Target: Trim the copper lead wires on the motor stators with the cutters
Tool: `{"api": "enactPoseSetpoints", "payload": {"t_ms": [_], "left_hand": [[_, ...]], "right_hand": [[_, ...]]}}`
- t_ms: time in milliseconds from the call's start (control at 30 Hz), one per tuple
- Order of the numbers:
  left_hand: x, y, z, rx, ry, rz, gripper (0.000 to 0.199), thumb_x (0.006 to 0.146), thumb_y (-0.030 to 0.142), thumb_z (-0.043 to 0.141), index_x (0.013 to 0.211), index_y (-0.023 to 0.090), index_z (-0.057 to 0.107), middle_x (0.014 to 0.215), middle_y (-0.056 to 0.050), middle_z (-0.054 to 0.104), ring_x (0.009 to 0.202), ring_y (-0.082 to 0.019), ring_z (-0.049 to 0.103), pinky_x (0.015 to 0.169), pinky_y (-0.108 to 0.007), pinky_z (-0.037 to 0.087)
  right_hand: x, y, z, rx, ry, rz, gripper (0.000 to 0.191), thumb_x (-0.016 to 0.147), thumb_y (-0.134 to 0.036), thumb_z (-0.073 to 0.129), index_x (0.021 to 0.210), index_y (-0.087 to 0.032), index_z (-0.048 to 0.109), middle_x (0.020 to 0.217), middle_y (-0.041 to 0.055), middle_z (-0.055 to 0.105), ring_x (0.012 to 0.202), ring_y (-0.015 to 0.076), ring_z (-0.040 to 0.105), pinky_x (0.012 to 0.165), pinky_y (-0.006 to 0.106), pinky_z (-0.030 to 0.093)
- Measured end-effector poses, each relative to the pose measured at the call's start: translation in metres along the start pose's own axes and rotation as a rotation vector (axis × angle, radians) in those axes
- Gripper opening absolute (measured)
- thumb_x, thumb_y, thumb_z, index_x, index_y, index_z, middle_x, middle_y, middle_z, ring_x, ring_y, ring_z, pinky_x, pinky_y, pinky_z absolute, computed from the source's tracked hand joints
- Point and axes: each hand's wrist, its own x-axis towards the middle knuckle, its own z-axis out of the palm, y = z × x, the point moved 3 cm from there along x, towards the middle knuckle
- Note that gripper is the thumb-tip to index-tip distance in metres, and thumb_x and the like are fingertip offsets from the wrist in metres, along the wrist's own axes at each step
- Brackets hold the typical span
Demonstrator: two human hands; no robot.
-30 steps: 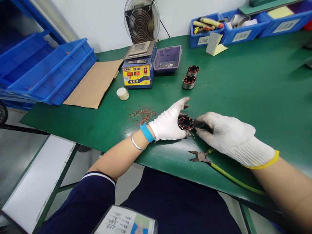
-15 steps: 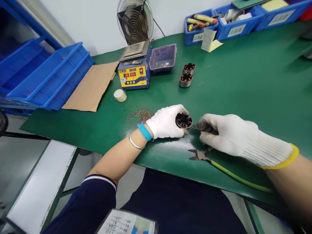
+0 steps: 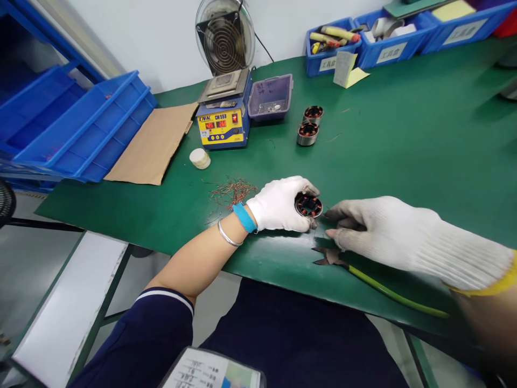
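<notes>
My left hand [image 3: 285, 205], in a white glove, is closed around a motor stator [image 3: 309, 205], a ring with copper windings facing up. A thin wire end seems to stick out near its lower right side. Just to the right, my gloved right hand [image 3: 375, 226] has its thumb and index finger apart, with nothing clearly visible between them. The diagonal cutters [image 3: 332, 256] with green handles lie below the right hand, partly covered by it. Beside my left wrist is a tangle of copper wire offcuts [image 3: 234, 191].
Two more stators [image 3: 307, 134] stand farther back. Behind are a yellow-blue soldering pot unit [image 3: 224, 129], a purple tray [image 3: 262, 113], a fan [image 3: 223, 43] and blue tool bins [image 3: 333, 62]. A round white piece [image 3: 200, 158] and cardboard [image 3: 155, 145] lie left. The green table's front edge is near my body.
My right hand's thumb and index finger have parted from a pinch near the wire, and the hand has shifted slightly right and down. My left hand moved a little right with the stator.
</notes>
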Motion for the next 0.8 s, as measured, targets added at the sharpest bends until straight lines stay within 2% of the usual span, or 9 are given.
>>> {"api": "enactPoseSetpoints", "payload": {"t_ms": [133,300,367,433,500,567,633,700,800], "left_hand": [[0.000,0.003,0.000,0.011,-0.008,0.007,0.052,0.062,0.021,0.079,0.114,0.020,0.071,0.119,-0.004,0.074,0.108,-0.025,0.071,0.099,-0.035,0.058],[0.001,0.004,0.000,0.027,-0.021,-0.014,0.053,0.064,0.022,0.080,0.116,0.021,0.070,0.121,-0.004,0.074,0.110,-0.026,0.071,0.101,-0.036,0.058],[0.001,0.004,0.000,0.030,-0.026,-0.025,0.054,0.064,0.022,0.081,0.117,0.021,0.070,0.122,-0.004,0.074,0.111,-0.026,0.071,0.102,-0.035,0.057],[0.001,0.004,-0.001,0.029,-0.031,-0.034,0.054,0.065,0.022,0.081,0.117,0.021,0.070,0.122,-0.003,0.073,0.111,-0.025,0.071,0.103,-0.034,0.057],[0.001,0.004,-0.001,0.027,-0.031,-0.037,0.054,0.065,0.023,0.082,0.118,0.022,0.070,0.122,-0.003,0.074,0.110,-0.025,0.071,0.102,-0.034,0.057],[0.001,0.003,-0.001,0.028,-0.032,-0.034,0.055,0.065,0.026,0.084,0.118,0.021,0.070,0.121,-0.004,0.074,0.109,-0.026,0.072,0.100,-0.035,0.058],[0.002,0.002,-0.001,0.032,-0.036,-0.025,0.054,0.067,0.031,0.085,0.118,0.022,0.069,0.120,-0.003,0.074,0.108,-0.026,0.071,0.099,-0.035,0.059],[0.003,0.001,0.000,0.039,-0.038,-0.019,0.054,0.067,0.034,0.084,0.118,0.023,0.069,0.121,-0.002,0.073,0.108,-0.025,0.071,0.098,-0.036,0.058],[0.004,0.001,0.001,0.047,-0.033,-0.002,0.054,0.068,0.034,0.084,0.118,0.022,0.069,0.121,-0.003,0.073,0.109,-0.026,0.071,0.097,-0.036,0.058]], "right_hand": [[-0.007,0.005,0.003,0.076,-0.083,-0.084,0.038,0.079,-0.045,0.058,0.111,-0.035,0.077,0.084,-0.0003,0.078,0.071,0.0258,0.072,0.054,0.032,0.046],[-0.010,0.014,0.002,-0.085,0.049,-0.054,0.044,0.086,-0.055,0.051,0.121,-0.041,0.073,0.096,0.0028,0.079,0.081,0.0341,0.073,0.054,0.038,0.044],[-0.010,0.017,-0.003,-0.174,0.162,-0.033,0.045,0.089,-0.055,0.045,0.119,-0.038,0.074,0.102,0.0066,0.078,0.082,0.0354,0.072,0.056,0.042,0.046],[-0.010,0.014,-0.010,-0.243,0.363,-0.167,0.045,0.091,-0.053,0.044,0.113,-0.030,0.076,0.112,0.0120,0.075,0.088,0.0365,0.070,0.066,0.049,0.052],[-0.011,0.006,-0.013,-0.264,0.515,-0.405,0.041,0.092,-0.047,0.047,0.104,-0.023,0.078,0.118,0.0161,0.073,0.099,0.0370,0.067,0.082,0.052,0.054],[-0.010,-0.002,-0.010,-0.256,0.479,-0.522,0.035,0.093,-0.040,0.049,0.100,-0.021,0.077,0.114,0.0161,0.074,0.098,0.0342,0.067,0.083,0.048,0.054],[-0.006,-0.006,-0.003,-0.262,0.320,-0.427,0.033,0.094,-0.034,0.046,0.100,-0.022,0.076,0.110,0.0129,0.075,0.087,0.0289,0.069,0.072,0.041,0.053],[-0.005,-0.007,0.004,-0.279,0.189,-0.227,0.036,0.097,-0.032,0.041,0.103,-0.025,0.076,0.114,0.0093,0.075,0.081,0.0259,0.069,0.063,0.037,0.048],[-0.007,-0.007,0.008,-0.232,0.102,-0.007,0.037,0.097,-0.036,0.041,0.109,-0.032,0.076,0.107,0.0056,0.077,0.080,0.0259,0.070,0.053,0.034,0.041]]}}
